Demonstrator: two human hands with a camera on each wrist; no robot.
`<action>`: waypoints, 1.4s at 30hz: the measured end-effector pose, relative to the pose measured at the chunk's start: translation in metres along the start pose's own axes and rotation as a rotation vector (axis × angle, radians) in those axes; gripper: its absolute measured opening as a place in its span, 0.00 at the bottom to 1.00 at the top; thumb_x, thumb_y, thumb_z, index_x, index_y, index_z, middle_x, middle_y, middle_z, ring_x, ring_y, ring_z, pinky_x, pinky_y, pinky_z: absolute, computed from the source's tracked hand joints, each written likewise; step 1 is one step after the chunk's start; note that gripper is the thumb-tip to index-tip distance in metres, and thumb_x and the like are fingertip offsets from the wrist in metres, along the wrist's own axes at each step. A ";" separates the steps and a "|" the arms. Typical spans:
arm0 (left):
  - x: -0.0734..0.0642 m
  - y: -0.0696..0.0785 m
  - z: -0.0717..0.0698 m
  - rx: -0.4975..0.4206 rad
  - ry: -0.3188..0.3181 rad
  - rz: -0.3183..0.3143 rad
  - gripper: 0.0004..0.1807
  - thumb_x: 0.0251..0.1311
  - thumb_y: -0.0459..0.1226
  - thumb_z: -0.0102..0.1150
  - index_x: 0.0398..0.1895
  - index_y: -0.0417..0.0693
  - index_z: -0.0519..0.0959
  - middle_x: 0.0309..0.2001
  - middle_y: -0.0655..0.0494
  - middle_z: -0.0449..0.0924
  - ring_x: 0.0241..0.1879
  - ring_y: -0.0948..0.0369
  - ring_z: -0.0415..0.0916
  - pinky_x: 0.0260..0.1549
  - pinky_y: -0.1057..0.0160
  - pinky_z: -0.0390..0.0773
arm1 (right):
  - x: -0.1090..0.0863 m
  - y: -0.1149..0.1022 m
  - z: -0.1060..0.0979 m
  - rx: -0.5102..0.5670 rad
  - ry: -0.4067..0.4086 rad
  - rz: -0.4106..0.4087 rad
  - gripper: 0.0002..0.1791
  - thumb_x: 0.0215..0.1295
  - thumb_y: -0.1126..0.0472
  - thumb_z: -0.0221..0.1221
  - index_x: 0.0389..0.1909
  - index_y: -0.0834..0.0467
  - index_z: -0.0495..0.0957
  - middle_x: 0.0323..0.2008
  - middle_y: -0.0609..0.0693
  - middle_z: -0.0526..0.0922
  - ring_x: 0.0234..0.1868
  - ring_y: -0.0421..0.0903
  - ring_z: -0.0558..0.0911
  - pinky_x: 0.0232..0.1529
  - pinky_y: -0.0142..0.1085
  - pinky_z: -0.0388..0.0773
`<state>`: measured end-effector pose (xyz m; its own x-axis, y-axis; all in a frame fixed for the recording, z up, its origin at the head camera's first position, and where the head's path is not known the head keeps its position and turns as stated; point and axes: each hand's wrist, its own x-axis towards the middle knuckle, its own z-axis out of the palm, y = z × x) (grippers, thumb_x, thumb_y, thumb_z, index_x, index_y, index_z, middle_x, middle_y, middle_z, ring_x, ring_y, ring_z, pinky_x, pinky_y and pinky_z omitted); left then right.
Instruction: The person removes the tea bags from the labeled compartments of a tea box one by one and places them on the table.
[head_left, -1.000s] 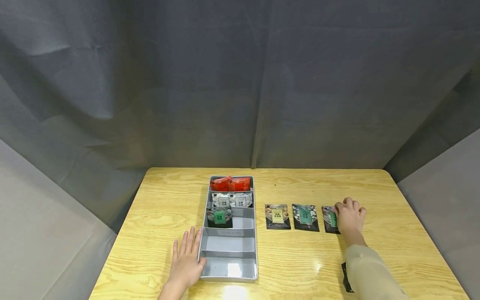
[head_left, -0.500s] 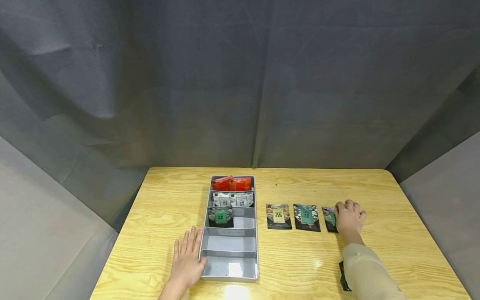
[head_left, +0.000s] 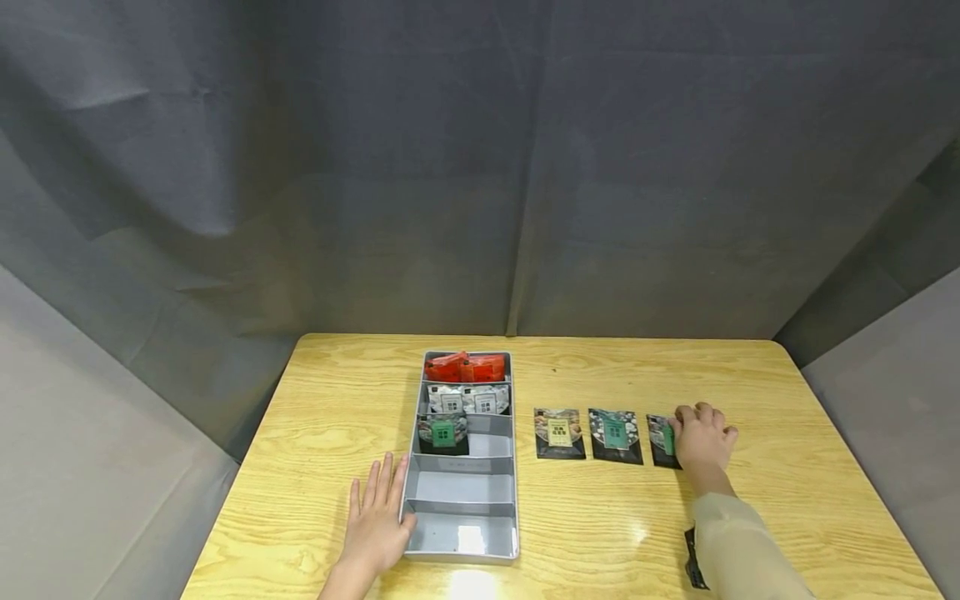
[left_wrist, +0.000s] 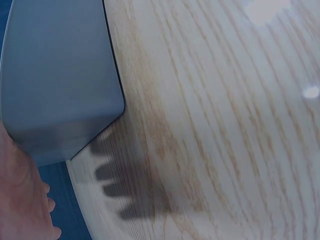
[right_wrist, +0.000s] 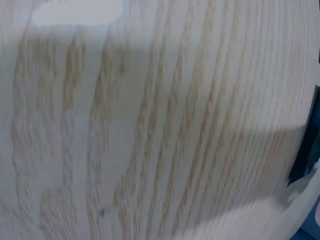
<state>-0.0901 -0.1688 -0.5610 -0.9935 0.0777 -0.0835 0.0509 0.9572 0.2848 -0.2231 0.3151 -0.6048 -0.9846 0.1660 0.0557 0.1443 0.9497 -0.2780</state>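
My left hand (head_left: 377,525) lies along the left side of a grey compartment tray (head_left: 515,500), its fingers straight and touching the wall. In the left wrist view the tray's outer wall (left_wrist: 60,70) shows beside part of that hand (left_wrist: 20,195). On the right, my right hand (head_left: 703,440) is over a dark sachet with a green label (head_left: 663,440), fingers bent at its right side; the fingertips are hidden. That sachet lies flat at the end of a row, beside a teal-labelled sachet (head_left: 616,436) and a yellow-labelled sachet (head_left: 559,433).
Red sachets (head_left: 483,367) fill the tray's far compartment, white sachets (head_left: 486,400) the second. One green-labelled sachet (head_left: 443,434) is at the left of the third. A black item (head_left: 695,560) lies partly under my right sleeve. Grey curtains (head_left: 420,208) stand behind the wooden table (head_left: 585,525).
Little differs. The whole head view has drifted slightly. My right hand stays at the same sachet, with only a slight shift of its fingers, and my left hand remains against the tray.
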 end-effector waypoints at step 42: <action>-0.001 0.001 -0.001 -0.018 -0.010 0.000 0.41 0.56 0.44 0.49 0.72 0.49 0.43 0.72 0.45 0.39 0.70 0.45 0.36 0.64 0.40 0.34 | -0.061 -0.246 -0.004 0.287 0.213 -0.641 0.16 0.56 0.63 0.61 0.46 0.56 0.77 0.41 0.52 0.76 0.44 0.50 0.76 0.49 0.48 0.70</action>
<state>-0.0889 -0.1682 -0.5595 -0.9924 0.0807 -0.0933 0.0490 0.9520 0.3020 -0.1984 0.0721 -0.5361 -0.8223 -0.3229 0.4685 -0.5137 0.7754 -0.3673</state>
